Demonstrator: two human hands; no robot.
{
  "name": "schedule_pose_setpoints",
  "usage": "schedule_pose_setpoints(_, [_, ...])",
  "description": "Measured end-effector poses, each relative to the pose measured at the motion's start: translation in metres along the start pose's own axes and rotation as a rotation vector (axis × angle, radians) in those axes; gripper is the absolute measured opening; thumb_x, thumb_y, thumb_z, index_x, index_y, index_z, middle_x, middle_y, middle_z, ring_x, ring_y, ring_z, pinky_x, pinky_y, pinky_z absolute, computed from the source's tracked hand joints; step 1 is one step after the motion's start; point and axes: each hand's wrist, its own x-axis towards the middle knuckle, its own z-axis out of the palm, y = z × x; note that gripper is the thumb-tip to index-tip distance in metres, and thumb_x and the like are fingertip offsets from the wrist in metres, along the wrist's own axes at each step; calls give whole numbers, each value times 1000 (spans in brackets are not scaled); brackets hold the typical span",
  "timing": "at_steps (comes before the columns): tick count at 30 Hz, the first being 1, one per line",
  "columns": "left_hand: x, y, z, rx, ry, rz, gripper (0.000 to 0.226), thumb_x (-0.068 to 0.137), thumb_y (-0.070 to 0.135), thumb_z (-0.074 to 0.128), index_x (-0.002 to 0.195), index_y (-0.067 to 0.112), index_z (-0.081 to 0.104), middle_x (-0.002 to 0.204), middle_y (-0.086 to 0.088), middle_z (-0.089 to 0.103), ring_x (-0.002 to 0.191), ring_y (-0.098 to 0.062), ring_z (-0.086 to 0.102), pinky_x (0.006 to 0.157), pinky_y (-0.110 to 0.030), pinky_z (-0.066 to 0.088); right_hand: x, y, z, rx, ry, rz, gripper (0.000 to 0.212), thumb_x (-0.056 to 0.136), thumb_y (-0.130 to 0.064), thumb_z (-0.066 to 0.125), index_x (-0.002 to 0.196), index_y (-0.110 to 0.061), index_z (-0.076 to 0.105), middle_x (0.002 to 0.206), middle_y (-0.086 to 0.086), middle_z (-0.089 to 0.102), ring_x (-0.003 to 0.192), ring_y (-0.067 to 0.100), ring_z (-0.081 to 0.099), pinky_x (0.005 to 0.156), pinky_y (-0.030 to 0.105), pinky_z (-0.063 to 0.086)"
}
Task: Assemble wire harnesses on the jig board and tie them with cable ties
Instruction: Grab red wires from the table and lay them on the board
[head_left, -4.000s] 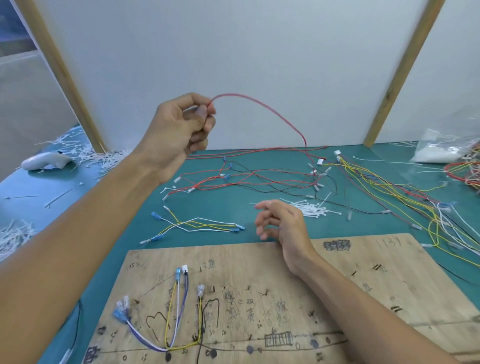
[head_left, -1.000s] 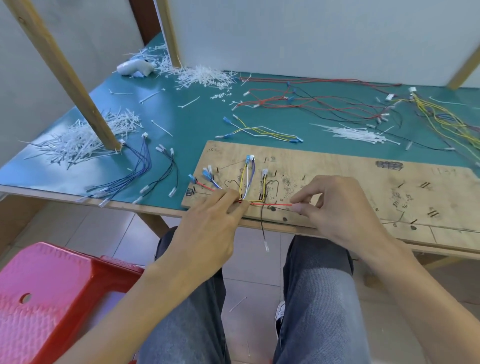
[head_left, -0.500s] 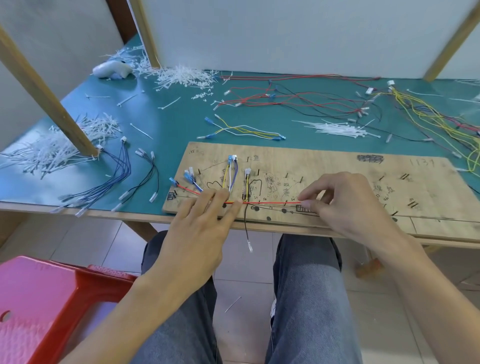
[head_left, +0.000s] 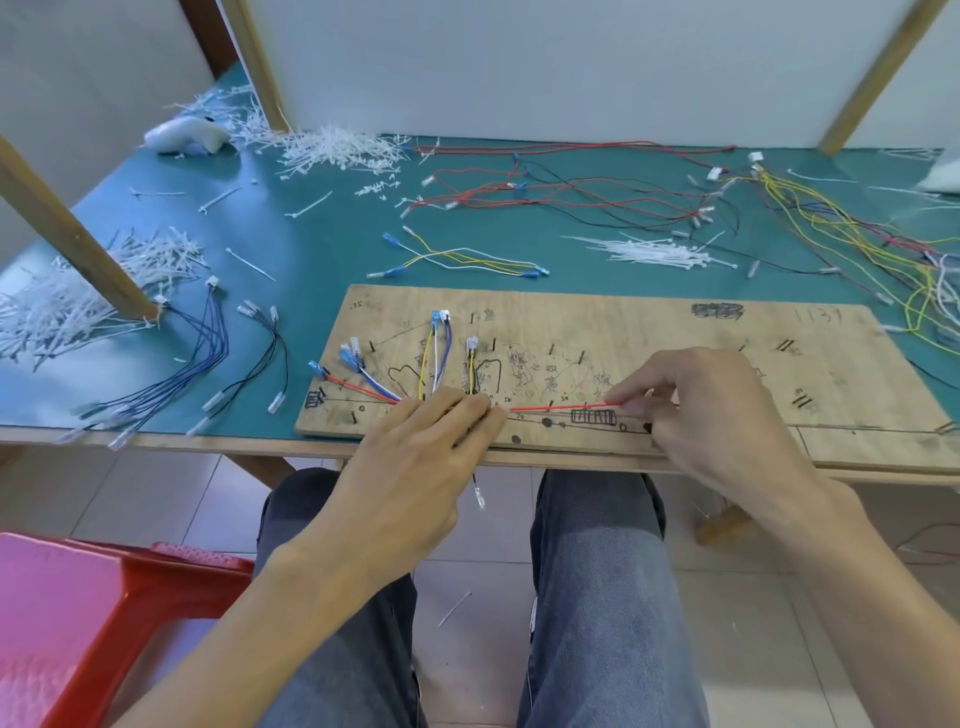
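One red wire (head_left: 561, 408) is laid along the near edge of the single plywood jig board (head_left: 675, 343), which lies on the green worktop (head_left: 322, 244). The wire is pressed down under the flat, straight fingers of the left hand (head_left: 415, 467). That grip is open, apparently so that the wires already routed there are not lifted off their nails. Towards 3 o'clock the wire is pinched in the closed grip of the right hand (head_left: 711, 410) and drawn taut along the marked line. Six terminals (head_left: 435, 317) are counted on the board's 9 o'clock half. Three heaps of white cable ties (head_left: 654, 254) are counted, at 12, 10 and 9 o'clock of the board. No tie is seen on the board, so tying is judged not yet begun.
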Motion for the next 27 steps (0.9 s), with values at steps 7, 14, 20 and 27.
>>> schedule_pose_setpoints(7, [5, 1, -2, -64, -4, -39, 60, 74, 1, 59, 133, 10, 66, 131, -2, 62, 123, -26, 60, 91, -38, 56, 1, 29, -11, 108, 32, -119, 53, 82, 17, 68, 86, -33, 84, 84, -16, 75, 84, 2, 69, 78, 17, 54])
schedule_pose_setpoints(14, [6, 1, -3, -85, -18, -57, 59, 75, -2, 62, 132, 11, 67, 131, -1, 63, 120, -26, 61, 88, -39, 56, -12, 40, -3, -19, 55, -151, 41, 86, 11, 72, 97, -26, 86, 87, -18, 68, 84, 10, 65, 77, 33, 56])
schedule_pose_setpoints(20, [8, 3, -4, -91, -8, -71, 56, 76, 0, 66, 131, 13, 67, 129, 0, 63, 118, -26, 61, 86, -40, 56, -23, 32, -5, -212, -4, -140, 45, 93, 0, 67, 123, -31, 78, 95, -15, 59, 88, 19, 62, 74, 37, 52])
schedule_pose_setpoints(27, [3, 5, -4, -103, 1, -77, 60, 79, 8, 56, 138, 15, 64, 140, 2, 59, 125, -22, 58, 93, -40, 56, -25, 23, -7, -397, -101, -141, 60, 89, -1, 57, 133, -41, 65, 110, -16, 51, 103, 19, 54, 69, 40, 52])
